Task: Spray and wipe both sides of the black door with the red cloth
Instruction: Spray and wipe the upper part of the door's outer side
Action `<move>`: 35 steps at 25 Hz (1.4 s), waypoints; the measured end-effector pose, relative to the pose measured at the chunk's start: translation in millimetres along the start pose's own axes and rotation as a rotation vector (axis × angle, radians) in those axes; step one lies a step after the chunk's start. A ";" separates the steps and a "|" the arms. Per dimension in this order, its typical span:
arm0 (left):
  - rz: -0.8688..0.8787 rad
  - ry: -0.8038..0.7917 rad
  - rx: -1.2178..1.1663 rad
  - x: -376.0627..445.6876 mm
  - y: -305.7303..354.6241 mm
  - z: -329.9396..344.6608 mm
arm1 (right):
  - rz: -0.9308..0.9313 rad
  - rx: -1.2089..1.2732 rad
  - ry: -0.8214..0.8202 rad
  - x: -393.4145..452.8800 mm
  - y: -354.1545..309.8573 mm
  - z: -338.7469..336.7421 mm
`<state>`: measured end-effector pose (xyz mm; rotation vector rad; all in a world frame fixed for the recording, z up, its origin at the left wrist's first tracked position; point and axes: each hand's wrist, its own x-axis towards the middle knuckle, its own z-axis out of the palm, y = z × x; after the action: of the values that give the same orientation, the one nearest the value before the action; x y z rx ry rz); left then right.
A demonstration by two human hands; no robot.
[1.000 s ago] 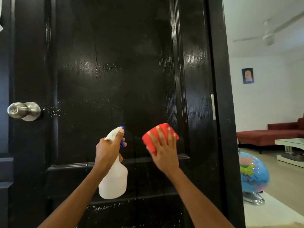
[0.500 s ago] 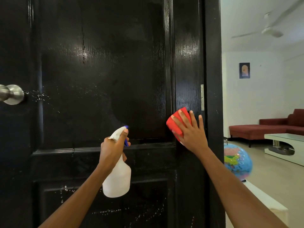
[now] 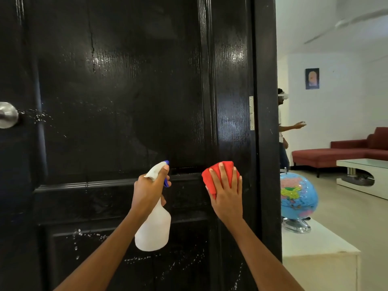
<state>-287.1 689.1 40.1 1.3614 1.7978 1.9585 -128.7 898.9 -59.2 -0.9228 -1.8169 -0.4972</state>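
The glossy black door fills most of the view, with white spray droplets near the knob and on the lower panel. My left hand grips the neck of a white spray bottle with a blue nozzle, held just in front of the door's middle rail. My right hand lies flat with straight fingers on the folded red cloth, pressing it against the door's right stile beside the hinge edge.
A silver door knob sits at the left edge. A hinge plate shows on the door's right edge. Beyond the doorway stand a globe on a white table, a person, a red sofa and a low coffee table.
My right hand slid the cloth from the centre panel rightward to the hinge stile, then down to the middle rail. The left hand kept the bottle in about the same place.
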 end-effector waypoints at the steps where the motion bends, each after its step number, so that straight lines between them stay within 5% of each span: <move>1: 0.002 0.007 0.005 -0.9 -0.8 -1.8 | 0.033 0.013 0.006 1.9 -5.6 -0.1; 7: 0.017 0.076 0.071 -2.3 -1.3 -25.3 | -0.194 0.086 -0.007 16.5 -91.6 10.4; 11: 0.005 0.083 0.051 -3.2 -3.6 -29.9 | -0.292 0.014 0.007 24.3 -50.6 1.7; 16: 0.007 0.035 0.006 -10.1 -1.0 -11.9 | -0.025 -0.022 0.008 7.6 59.7 -15.4; 19: -0.007 0.016 0.016 -15.2 -5.1 -3.8 | 0.378 0.206 0.076 -1.2 63.2 -11.4; 21: -0.034 0.012 0.011 -17.0 -9.7 -0.4 | 0.411 0.231 0.068 -11.8 46.9 -4.0; 24: -0.046 0.009 0.023 -20.1 -18.0 3.9 | 0.180 0.182 0.005 -39.0 3.3 15.0; 27: -0.045 0.011 0.035 -25.4 -26.0 3.6 | -0.337 0.079 -0.190 -69.9 -32.1 31.4; 29: -0.063 0.016 0.034 -27.6 -30.2 0.6 | -0.483 0.020 -0.208 -61.1 -14.7 25.5; 35: -0.089 0.031 0.046 -28.0 -36.7 -6.0 | 0.181 0.090 -0.001 -60.3 64.5 12.1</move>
<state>-291.4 676.5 -4.6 1.2473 1.8942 1.9153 -73.0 925.4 -123.5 -1.0136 -1.7223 -0.2993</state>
